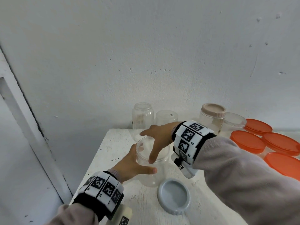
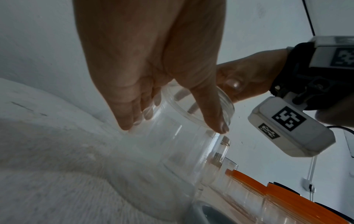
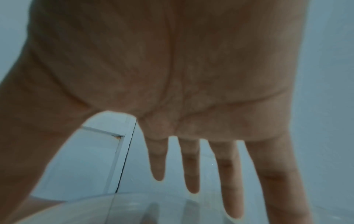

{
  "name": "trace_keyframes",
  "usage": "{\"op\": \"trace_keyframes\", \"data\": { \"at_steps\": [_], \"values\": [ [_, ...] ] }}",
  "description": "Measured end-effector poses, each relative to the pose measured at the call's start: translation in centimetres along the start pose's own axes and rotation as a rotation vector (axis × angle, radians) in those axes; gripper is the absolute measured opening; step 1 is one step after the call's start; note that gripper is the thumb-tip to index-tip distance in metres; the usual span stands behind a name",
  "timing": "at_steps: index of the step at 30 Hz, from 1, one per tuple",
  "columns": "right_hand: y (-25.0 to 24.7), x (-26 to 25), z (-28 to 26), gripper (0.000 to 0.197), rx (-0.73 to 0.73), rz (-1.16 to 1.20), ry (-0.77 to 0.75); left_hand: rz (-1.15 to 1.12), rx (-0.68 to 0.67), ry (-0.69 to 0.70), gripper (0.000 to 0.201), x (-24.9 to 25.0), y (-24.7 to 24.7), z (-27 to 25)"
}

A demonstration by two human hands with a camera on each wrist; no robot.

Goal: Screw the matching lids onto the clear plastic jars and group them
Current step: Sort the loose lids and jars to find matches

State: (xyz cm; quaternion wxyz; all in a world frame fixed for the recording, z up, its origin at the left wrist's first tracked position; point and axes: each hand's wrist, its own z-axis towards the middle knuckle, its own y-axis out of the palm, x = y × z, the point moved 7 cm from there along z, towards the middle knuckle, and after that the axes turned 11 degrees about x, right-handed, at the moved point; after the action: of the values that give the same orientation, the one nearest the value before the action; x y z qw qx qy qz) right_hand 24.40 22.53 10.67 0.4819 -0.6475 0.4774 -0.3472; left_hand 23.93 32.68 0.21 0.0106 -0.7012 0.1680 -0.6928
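Left hand (image 1: 129, 166) wraps the clear jar (image 1: 151, 169) from the nine o'clock side, thumb across the front wall and fingers curled round the back; right hand (image 1: 158, 138) comes over from three o'clock, fingers spread wide and straight above the clear lid (image 1: 146, 146) sitting on the jar's mouth, thumb pointing down toward six; from the right wrist view the palm hovers flat with fingers fanned, and whether it touches the lid I cannot tell.

The risk, as I read it: with no grip on that lid it could sit cocked on the threads and cross-thread at the first twist; a slick clear wall could also spin in the left hand if the squeeze is light.

Both forearms angle inward, right wrist raised above the jar, left wrist low near the white table (image 1: 113, 143) edge.

Further out: a grey lid (image 1: 173, 196) lies upturned at five o'clock of the jar; two open jars (image 1: 142, 117) stand at twelve by the wall; a jar with a beige lid (image 1: 212, 111) stands at two; orange lids (image 1: 248, 142) lie at three.
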Motion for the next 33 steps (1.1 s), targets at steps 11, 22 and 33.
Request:
{"op": "trace_keyframes", "data": {
  "at_steps": [11,22,33],
  "values": [
    [0.3,0.1,0.1,0.097,0.066,-0.057,0.044,-0.018,-0.017,0.016,0.098,0.2,0.2,0.0],
    [0.6,-0.4,0.1,0.09,0.059,0.022,-0.003,-0.029,-0.035,0.05,0.084,0.8,0.4,-0.4],
    [0.6,0.0,-0.1,0.103,-0.006,0.087,-0.011,0.013,0.006,0.004,0.107,0.3,0.0,-0.2]
  ]
}}
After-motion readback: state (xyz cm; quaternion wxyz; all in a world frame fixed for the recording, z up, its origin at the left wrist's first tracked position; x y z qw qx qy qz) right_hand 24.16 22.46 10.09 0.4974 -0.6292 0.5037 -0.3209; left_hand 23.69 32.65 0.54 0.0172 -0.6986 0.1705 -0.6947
